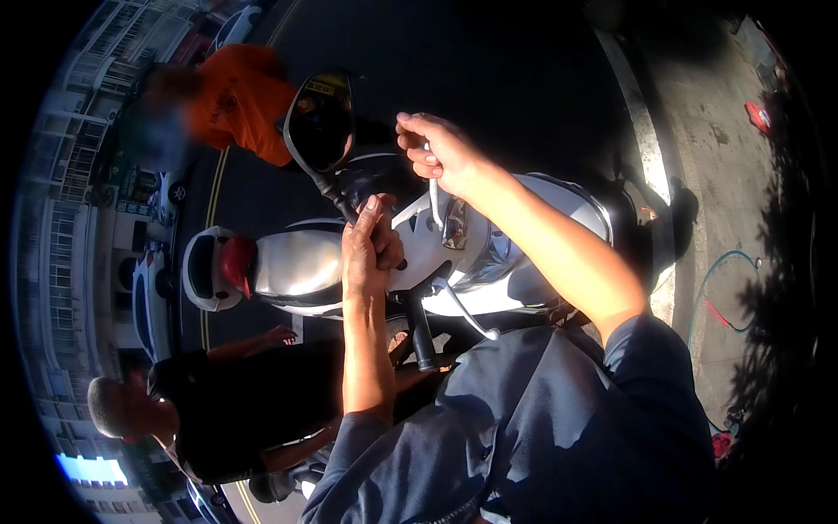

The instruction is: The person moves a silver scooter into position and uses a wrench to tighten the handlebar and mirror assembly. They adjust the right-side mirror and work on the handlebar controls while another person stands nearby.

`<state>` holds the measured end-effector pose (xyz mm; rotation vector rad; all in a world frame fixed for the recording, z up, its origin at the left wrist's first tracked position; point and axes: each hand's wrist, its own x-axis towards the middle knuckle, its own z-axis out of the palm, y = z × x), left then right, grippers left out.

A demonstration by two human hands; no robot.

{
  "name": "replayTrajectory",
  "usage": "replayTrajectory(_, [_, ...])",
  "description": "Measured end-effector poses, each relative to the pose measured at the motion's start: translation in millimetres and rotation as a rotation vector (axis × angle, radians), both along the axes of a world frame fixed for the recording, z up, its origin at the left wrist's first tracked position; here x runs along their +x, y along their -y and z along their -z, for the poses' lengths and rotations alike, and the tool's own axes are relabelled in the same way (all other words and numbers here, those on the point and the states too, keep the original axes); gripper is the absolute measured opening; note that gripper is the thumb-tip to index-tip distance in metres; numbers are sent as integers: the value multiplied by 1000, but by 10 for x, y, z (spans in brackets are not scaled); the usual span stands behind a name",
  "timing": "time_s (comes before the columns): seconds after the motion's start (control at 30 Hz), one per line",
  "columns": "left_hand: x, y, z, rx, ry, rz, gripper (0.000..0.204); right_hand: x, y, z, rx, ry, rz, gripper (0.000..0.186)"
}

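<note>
A white scooter stands below my arms, its handlebar crossing the middle of the view. My left hand is closed at the lower end of the black stem of a mirror; the fingers hide what lies under them. Higher and to the right, my right hand curls round the upper end of a slim silver brake lever. The fingers cover that end. On the near side, a black grip and a second silver lever stick out toward me, untouched by either hand.
A person in orange stands beyond the mirror; another in black is close at my left. Left of the hands are the sunlit seat and a red-and-white rear box. At right, a teal hose lies on the pavement.
</note>
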<state>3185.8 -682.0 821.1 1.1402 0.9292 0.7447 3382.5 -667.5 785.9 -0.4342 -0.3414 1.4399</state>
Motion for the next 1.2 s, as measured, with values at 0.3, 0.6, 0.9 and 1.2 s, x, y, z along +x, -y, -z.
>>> replayTrajectory(0.3, [77, 75, -25, 95, 6, -182, 23, -540, 443, 488, -177, -403, 487, 22])
replayTrajectory(0.6, [125, 121, -21, 146, 14, -220, 29, -946, 594, 476, -53, -165, 433, 24])
replayTrajectory(0.9, [56, 94, -1, 164, 12, -165, 36, -663, 1125, 639, -119, 383, 129, 28])
replayTrajectory(1.2, [72, 89, 20, 191, -4, -141, 41, -1034, 1498, 621, -64, 357, 279, 15])
